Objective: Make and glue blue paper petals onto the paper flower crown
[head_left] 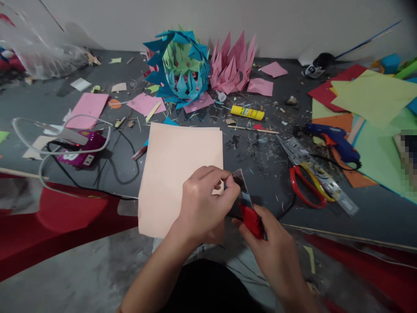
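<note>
Cream paper sheets (182,161) lie at the table's front edge, their lower part hanging past it. My left hand (208,200) is over their right side, its thumb and fingers pinched at the tip of a flat blade; whether they grip it or something small is hidden. The blade belongs to a cutter with a red handle (251,219), and it points up and left. My right hand (272,239) is wrapped round that red handle, just beyond the table's front edge.
Blue (185,87) and pink (233,69) folded-paper rings stand at the back. A yellow glue stick (247,112), red-handled scissors (306,187), a ruler (339,191) and a blue glue gun (342,143) lie right. Coloured papers (384,143) cover the far right; a purple socket block (81,150) sits left.
</note>
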The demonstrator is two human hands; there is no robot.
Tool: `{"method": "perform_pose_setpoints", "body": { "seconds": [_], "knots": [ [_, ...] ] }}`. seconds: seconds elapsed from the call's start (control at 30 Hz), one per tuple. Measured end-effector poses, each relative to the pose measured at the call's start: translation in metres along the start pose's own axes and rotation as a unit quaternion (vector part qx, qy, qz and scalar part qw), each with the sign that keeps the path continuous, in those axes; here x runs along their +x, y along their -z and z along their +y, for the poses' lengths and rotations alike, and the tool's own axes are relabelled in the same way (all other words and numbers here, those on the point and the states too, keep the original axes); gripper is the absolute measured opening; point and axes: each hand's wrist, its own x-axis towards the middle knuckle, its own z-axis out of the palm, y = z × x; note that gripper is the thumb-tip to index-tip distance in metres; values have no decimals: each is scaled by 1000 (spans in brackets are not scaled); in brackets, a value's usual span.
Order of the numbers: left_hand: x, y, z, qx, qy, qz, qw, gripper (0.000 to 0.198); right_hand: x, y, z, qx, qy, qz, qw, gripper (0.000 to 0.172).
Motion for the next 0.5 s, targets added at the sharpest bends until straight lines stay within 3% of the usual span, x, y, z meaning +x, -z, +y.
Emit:
{"method": "perform_pose_setpoints", "body": {
  "seconds": [0.37, 0.5],
  "knots": [
    [1, 8, 2, -33, 42, -13, 998, 12, 2, 4, -4, 46, -63, -11, 997, 20],
    [2, 12, 3, -79, 75, -42, 993, 14, 2, 5, -5, 56, -65, -13, 996, 19]
  ]
}}
